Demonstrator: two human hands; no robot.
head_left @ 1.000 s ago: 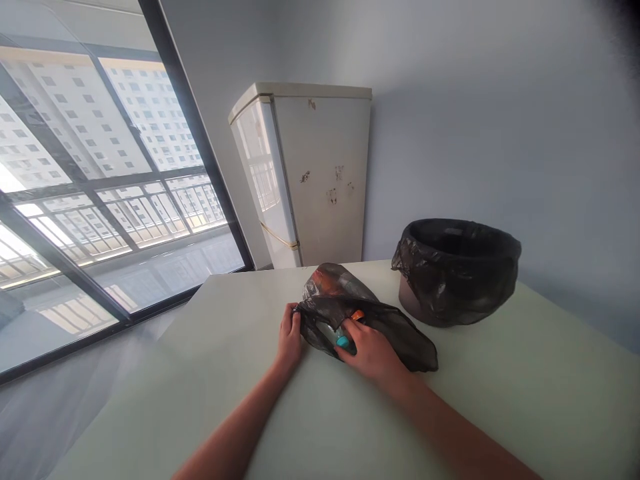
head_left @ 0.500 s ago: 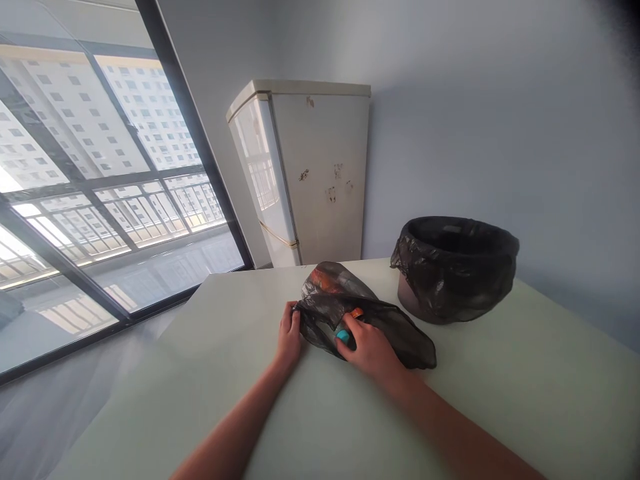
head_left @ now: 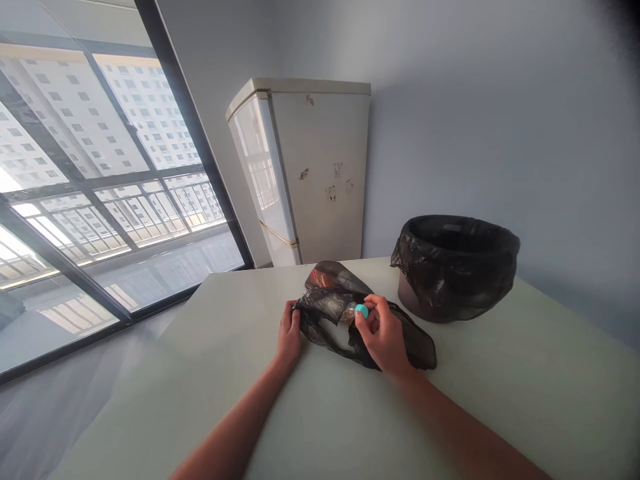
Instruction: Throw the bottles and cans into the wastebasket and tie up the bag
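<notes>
A thin black plastic bag [head_left: 327, 305] lies crumpled on the table, with something red and orange showing through its far end. My left hand [head_left: 289, 335] is closed on the bag's left edge. At the bag's opening, my right hand [head_left: 384, 333] grips a bottle near its teal cap [head_left: 361, 311]. Only the cap and a little of the clear bottle [head_left: 349, 313] show; the bag covers the rest. The table surface is seen through a gap in the bag below the cap.
On the pale green table [head_left: 320, 427], a bin [head_left: 416, 293] lined with a black bag [head_left: 465, 280] stands at the back right. Behind the table is a white fridge [head_left: 323, 147] with worn marks. A glass sliding door [head_left: 115, 200] is at the left.
My right hand has moved up and to the right, and the teal cap with it. An orange cap seen before at the bag's opening is now hidden. My left hand has stayed put.
</notes>
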